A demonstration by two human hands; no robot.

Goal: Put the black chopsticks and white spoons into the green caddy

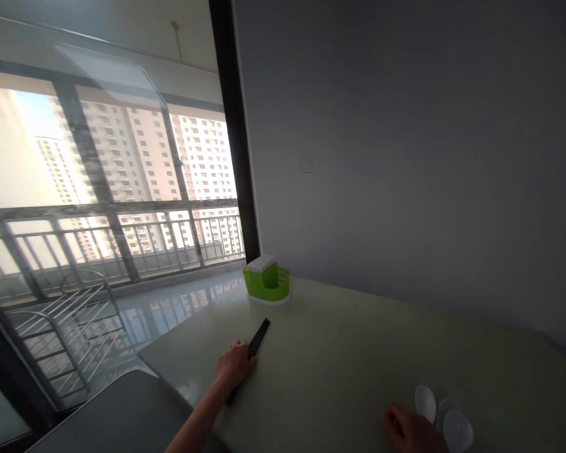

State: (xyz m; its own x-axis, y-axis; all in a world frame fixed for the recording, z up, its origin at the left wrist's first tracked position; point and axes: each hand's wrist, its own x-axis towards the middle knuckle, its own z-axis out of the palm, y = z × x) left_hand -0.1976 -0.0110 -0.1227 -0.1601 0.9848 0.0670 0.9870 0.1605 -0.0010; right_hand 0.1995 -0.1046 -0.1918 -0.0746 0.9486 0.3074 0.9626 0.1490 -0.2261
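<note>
My left hand [234, 365] is closed around a bundle of black chopsticks [259, 338] lying slantwise at the table's left side. The chopsticks stick out beyond the fingers, and their other end shows below the wrist. At the lower right, my right hand [412, 431] has its fingers curled, over the handle end of the white spoons [457, 430]. The bowls of the spoons fan out past the hand; their handles are hidden. Beyond my left hand, at the table's far corner, stands a green cutlery holder [270, 286] with a slotted white top and a white base.
The pale table [344, 340] runs along a grey wall [405, 157] with a switch plate [306, 165]. A grey chair back [122, 409] is at the lower left. Behind the glass are a metal rack [75, 333] and a balcony railing [136, 242].
</note>
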